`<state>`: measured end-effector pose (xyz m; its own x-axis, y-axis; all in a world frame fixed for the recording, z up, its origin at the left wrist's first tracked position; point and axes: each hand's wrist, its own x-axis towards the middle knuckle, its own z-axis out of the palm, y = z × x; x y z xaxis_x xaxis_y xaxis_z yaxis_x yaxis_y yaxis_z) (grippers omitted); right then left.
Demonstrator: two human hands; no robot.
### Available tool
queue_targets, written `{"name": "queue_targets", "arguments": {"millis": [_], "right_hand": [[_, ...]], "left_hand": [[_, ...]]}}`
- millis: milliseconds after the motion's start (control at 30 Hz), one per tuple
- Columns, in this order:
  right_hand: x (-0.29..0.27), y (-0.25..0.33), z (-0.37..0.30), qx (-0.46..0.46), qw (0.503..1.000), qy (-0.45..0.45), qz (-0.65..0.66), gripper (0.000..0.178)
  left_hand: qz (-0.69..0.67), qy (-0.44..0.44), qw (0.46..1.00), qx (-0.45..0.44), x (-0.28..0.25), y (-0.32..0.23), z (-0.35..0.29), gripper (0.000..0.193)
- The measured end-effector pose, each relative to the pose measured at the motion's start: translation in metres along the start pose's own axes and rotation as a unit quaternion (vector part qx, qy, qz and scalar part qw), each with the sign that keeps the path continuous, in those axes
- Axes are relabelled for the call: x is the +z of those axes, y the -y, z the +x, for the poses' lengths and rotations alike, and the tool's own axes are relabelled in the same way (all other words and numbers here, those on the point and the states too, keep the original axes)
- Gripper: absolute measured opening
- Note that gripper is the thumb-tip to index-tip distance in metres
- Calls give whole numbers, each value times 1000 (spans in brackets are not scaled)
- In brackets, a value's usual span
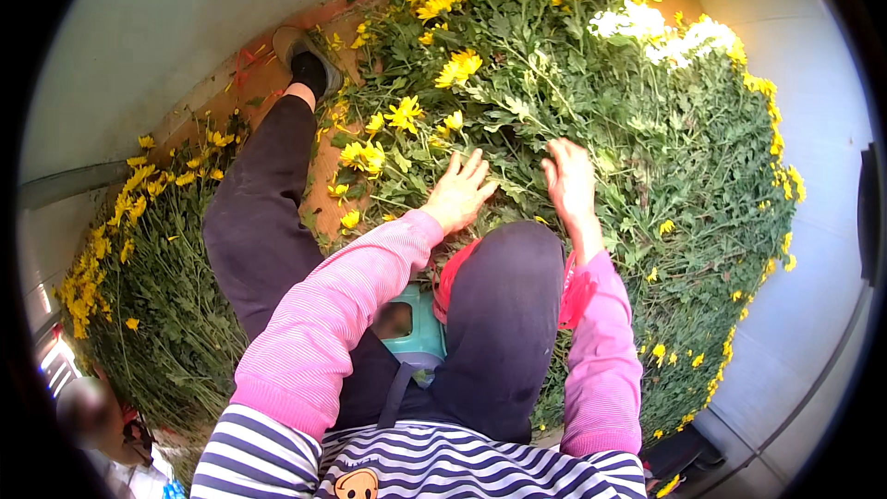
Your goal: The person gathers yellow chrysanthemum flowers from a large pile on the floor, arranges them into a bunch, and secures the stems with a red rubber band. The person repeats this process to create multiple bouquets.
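A big heap of yellow chrysanthemums (517, 65) with long leafy green stems lies before me. My left hand (462, 192) rests on the stems just beyond my raised knee. Its fingers are spread and it grips nothing. To its right, my right hand (571, 180) is at the leaves, fingers slightly bent and thumb apart, with nothing visible in it. Loose yellow blooms (404, 115) lie beyond my left hand. Something bright pink (580, 291) shows beside my right knee and forearm; its kind is partly hidden.
I sit among the flowers, a turquoise plastic stool (413, 325) showing between my legs. More chrysanthemums (166, 268) are piled at left. My left foot stands on brown flooring (323, 199) near a pale wall (185, 37). White panels (822, 111) rise at right. Another person (102, 416) is at lower left.
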<state>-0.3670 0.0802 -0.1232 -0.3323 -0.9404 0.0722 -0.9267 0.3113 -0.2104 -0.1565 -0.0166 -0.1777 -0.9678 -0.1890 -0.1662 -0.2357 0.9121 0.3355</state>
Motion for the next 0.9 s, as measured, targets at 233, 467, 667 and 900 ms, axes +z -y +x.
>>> {"name": "queue_targets", "arguments": {"millis": [233, 467, 667, 900], "right_hand": [[45, -32, 12, 52, 982, 160, -84, 46], [16, -11, -19, 123, 983, -19, 136, 27], [-12, 27, -57, 214, 928, 57, 299, 18], [19, 43, -109, 214, 832, 109, 501, 20]], "left_hand": [[-83, 267, 950, -139, 20, 6, -43, 67], [-334, 40, 876, -346, 8, -5, -46, 50], [-774, -123, 545, -299, -23, -32, -31, 71], [-878, -111, 385, -263, -26, -24, -41, 54]]}}
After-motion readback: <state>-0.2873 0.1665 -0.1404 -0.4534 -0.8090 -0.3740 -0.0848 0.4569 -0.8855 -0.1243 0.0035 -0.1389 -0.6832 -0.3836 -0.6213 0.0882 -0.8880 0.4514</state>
